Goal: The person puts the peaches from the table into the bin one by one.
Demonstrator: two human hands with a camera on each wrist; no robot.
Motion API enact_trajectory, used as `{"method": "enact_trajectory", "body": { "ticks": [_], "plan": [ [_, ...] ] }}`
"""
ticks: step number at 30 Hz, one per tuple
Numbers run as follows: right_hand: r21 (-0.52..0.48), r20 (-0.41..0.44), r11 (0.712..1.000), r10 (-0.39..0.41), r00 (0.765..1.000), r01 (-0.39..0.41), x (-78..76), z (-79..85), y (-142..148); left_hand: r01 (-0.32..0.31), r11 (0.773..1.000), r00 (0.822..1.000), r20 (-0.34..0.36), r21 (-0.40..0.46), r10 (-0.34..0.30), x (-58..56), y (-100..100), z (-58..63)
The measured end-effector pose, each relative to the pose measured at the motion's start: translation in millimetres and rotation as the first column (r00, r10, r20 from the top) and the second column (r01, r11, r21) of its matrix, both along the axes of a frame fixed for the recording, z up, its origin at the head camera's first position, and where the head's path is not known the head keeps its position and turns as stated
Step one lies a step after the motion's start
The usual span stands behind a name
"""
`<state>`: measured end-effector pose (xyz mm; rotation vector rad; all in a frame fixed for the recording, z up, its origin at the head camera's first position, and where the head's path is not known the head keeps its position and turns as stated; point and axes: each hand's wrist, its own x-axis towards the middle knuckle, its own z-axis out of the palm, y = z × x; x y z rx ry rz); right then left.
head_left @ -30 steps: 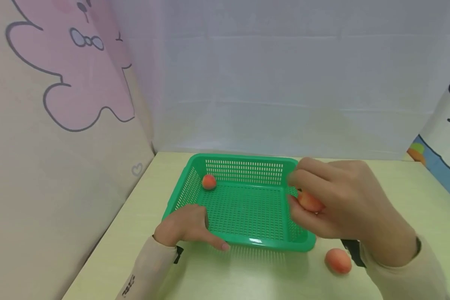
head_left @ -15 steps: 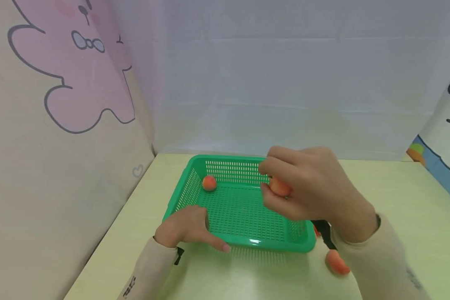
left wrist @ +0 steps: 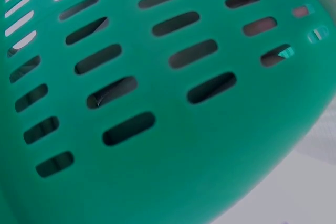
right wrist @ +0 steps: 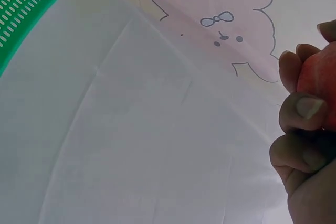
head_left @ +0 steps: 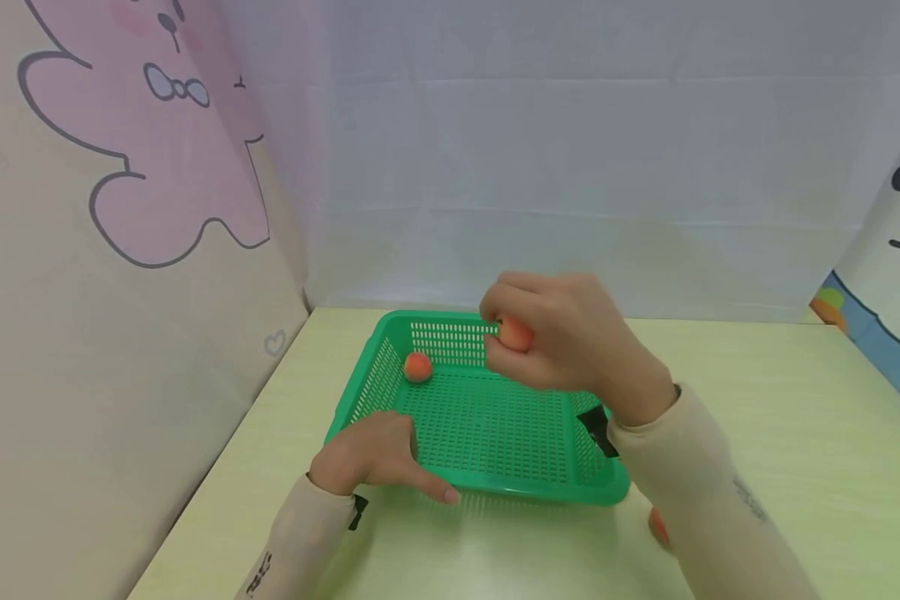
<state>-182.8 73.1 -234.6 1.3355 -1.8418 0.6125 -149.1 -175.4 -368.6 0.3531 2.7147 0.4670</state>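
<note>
My right hand (head_left: 570, 333) holds a red-orange peach (head_left: 515, 335) in curled fingers, raised over the back of the green plastic basket (head_left: 517, 487). In the right wrist view, the fingers (right wrist: 302, 111) wrap round the same peach (right wrist: 317, 82), partly out of frame. My left hand (head_left: 371, 450) grips the basket's front left rim, its thumb stretched along the front edge. Through slots in the basket wall (left wrist: 173, 124), bits of skin show in the left wrist view. Another peach (head_left: 418, 367) lies in the basket's back left corner.
On the pale table (head_left: 757, 400), a further peach (head_left: 658, 529) sits right of the basket, mostly hidden by my right sleeve (head_left: 712, 492). A white sheet (head_left: 540, 167) hangs behind, and a sheet with a pink cartoon figure (head_left: 172, 167) covers the left side.
My right hand has carried its peach leftward and farther back, from the basket's right edge to over its back part. The left hand stays on the rim. My right sleeve now covers more of the table peach.
</note>
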Motion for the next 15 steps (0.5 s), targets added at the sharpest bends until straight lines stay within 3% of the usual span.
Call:
{"method": "enact_trajectory", "body": {
  "ticks": [15],
  "plan": [
    [0.002, 0.099, 1.0, 0.009, 0.995, -0.009, -38.5, -31.6, -25, 0.005, 1.0, 1.0, 0.003, 0.009, -0.005, 1.0, -1, 0.8]
  ]
}}
